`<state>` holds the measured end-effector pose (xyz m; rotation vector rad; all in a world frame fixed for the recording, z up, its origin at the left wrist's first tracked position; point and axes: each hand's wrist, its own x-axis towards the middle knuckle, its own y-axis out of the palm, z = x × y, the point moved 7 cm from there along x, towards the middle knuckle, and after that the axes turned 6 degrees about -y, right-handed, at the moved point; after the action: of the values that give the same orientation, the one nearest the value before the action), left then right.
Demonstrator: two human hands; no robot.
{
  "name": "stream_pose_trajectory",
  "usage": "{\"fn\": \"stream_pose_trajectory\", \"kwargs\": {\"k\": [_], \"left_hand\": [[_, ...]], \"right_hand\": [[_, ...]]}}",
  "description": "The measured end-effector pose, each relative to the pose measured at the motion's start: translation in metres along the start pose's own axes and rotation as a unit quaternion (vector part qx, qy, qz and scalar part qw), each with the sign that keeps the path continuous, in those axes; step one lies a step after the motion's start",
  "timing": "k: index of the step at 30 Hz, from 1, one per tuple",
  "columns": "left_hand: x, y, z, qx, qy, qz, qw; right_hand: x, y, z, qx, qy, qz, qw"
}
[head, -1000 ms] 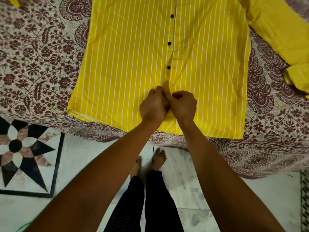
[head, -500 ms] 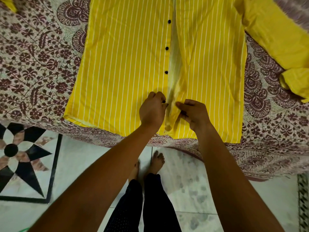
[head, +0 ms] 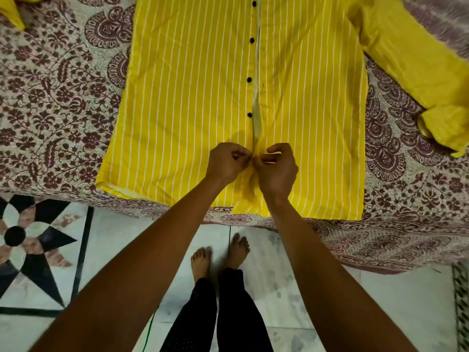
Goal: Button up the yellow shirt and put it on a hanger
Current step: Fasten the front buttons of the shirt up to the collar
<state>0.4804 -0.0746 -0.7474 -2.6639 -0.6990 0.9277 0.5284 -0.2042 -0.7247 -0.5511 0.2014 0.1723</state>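
The yellow shirt (head: 182,102) with white stripes lies flat, front up, on a patterned bed, its hem toward me. Several black buttons (head: 249,114) run up the edge of the left front panel, and the placket gapes slightly beside them. My left hand (head: 227,162) pinches the left front edge near the hem. My right hand (head: 275,168) pinches the right front edge against it, fingertips of both hands meeting at the placket. The lowest button is hidden under my fingers. One plain yellow sleeve (head: 416,72) stretches out to the right. No hanger is in view.
The bedspread (head: 58,97) has a maroon floral print and hangs over the bed edge. Below it is a white marble floor (head: 393,301) with a black star inlay (head: 28,240) at left. My bare feet (head: 220,252) stand close to the bed.
My hands were apart with the right panel folded open half a second ago. They have now come together, pulling the two front edges closed at the lowest button.
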Motion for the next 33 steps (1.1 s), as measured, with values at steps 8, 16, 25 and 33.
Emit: {"fn": "stream_pose_trajectory", "kwargs": {"k": [8, 16, 25, 33], "left_hand": [[0.005, -0.003, 0.006, 0.003, 0.007, 0.017, 1.0], [0.001, -0.007, 0.001, 0.017, 0.018, -0.018, 1.0], [-0.006, -0.007, -0.001, 0.015, -0.028, -0.064, 0.997], [-0.006, -0.014, 0.014, -0.074, -0.071, -0.093, 0.99]], "right_hand": [[0.002, 0.01, -0.001, -0.021, -0.034, 0.035, 0.999], [-0.003, 0.013, 0.003, -0.024, -0.086, 0.044, 0.995], [0.007, 0.014, -0.012, 0.054, -0.003, 0.041, 0.998], [0.011, 0.021, -0.015, 0.051, -0.008, 0.071, 0.996]]}}
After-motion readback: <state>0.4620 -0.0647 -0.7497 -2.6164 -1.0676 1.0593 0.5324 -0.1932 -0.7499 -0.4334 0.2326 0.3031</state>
